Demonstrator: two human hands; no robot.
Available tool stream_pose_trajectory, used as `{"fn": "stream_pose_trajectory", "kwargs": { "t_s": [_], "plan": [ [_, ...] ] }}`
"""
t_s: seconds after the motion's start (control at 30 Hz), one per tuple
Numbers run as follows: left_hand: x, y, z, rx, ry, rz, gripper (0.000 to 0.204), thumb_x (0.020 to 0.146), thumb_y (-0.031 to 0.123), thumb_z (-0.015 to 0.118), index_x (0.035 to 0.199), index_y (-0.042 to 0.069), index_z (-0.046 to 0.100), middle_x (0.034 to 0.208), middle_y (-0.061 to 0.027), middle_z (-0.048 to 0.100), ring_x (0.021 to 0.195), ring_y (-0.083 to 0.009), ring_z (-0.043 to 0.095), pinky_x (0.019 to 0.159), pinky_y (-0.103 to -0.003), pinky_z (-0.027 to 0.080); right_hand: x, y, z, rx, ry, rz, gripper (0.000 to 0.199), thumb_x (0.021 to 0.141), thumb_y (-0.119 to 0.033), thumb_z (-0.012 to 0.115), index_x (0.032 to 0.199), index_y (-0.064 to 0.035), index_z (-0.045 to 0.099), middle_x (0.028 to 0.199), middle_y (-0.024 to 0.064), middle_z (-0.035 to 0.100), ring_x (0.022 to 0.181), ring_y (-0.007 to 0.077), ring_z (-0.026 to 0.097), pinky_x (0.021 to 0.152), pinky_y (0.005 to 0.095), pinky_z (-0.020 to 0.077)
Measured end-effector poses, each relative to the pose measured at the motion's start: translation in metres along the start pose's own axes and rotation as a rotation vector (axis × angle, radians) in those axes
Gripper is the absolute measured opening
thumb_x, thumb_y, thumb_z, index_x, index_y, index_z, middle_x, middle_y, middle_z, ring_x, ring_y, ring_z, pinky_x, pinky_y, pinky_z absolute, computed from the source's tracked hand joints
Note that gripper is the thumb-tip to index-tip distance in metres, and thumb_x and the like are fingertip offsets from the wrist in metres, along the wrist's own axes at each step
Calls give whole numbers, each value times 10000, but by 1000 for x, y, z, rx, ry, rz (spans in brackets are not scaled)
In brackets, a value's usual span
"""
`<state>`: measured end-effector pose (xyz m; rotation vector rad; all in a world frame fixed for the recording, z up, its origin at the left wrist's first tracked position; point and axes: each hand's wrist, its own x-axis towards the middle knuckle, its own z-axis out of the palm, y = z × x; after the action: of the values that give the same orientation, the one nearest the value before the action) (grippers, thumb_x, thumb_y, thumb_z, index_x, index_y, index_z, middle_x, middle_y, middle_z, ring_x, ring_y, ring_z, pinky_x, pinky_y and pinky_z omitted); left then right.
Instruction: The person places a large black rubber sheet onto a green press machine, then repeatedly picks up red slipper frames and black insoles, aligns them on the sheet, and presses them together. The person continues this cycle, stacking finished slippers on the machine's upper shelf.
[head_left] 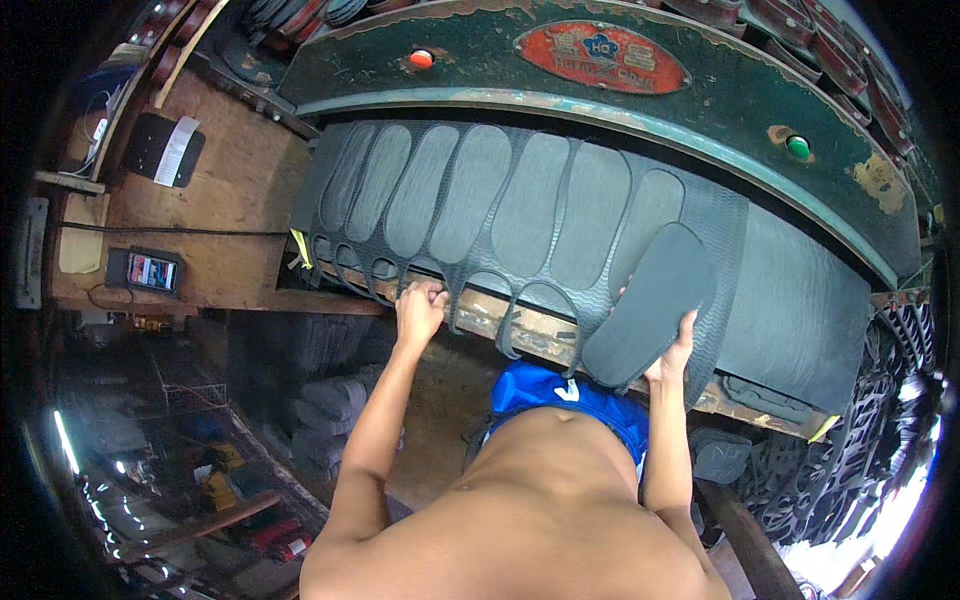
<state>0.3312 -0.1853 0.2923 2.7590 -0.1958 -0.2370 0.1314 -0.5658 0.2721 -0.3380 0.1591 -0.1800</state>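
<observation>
Rightward, sole (650,305) lifted, right hand (675,352) gripping edge

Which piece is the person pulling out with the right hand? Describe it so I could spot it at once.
Find the big green press with its red oval plate. Below it lies a dark rubber sheet stamped with a row of sole shapes. The cut-out sole sits at the row's right end, the only one lifted and tilted, gripped by the right hand.

A footwear workshop: beyond the hands, a worn green cutting press (600,110) over a dark rubber sheet (520,200) stamped with sole shapes, rubber offcuts (860,440) heaped nearby.
</observation>
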Motion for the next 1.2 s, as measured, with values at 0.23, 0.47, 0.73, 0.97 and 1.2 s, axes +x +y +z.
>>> {"fn": "stream_pose_trajectory", "kwargs": {
  "t_s": [0.23, 0.47, 0.73, 0.97, 1.2],
  "plan": [
    [15, 6, 36, 152, 143, -178, 185, 800, 212, 787, 972, 143, 786, 1003, -38, 747, 1030, -293, 642, 922, -459, 419, -5, -3, 0, 24, 7, -2, 979, 940, -697, 557, 1577, 3, 304, 1568, 250, 410, 1411, 425, 448, 1158, 562, 395],
    [16, 0, 38, 116, 131, -195, 132, 798, 181, 728, 915, 171, 789, 933, -4, 758, 1021, -285, 639, 928, -449, 395, -4, 0, -3, 36, 28, 17, 989, 916, -696, 593, 1586, -29, 303, 1573, 230, 403, 1404, 404, 458, 1144, 608, 399],
    [16, -19, 8, -5, -18, -16, 241, 844, 274, 797, 863, 47, 718, 831, -148, 734, 868, -342, 706, 789, -454, 525, -7, -3, -8, 57, 94, 29, 964, 931, -676, 596, 1561, 5, 335, 1531, 282, 448, 1391, 418, 480, 1153, 538, 410],
    [18, -4, 28, 208, 114, -40, 167, 831, 198, 763, 951, 82, 761, 933, -130, 773, 982, -352, 697, 862, -499, 514, -9, -3, -11, 60, 74, 37, 945, 936, -674, 589, 1549, 8, 361, 1526, 266, 464, 1376, 430, 489, 1144, 556, 410],
    [16, 4, 30, 357, 297, -46, 227, 859, 198, 731, 937, -15, 736, 1016, -229, 695, 922, -411, 699, 869, -522, 531, -10, 2, -33, 71, 118, 44, 913, 954, -653, 586, 1549, 3, 360, 1512, 249, 488, 1376, 404, 499, 1141, 534, 417]
  ]
}}
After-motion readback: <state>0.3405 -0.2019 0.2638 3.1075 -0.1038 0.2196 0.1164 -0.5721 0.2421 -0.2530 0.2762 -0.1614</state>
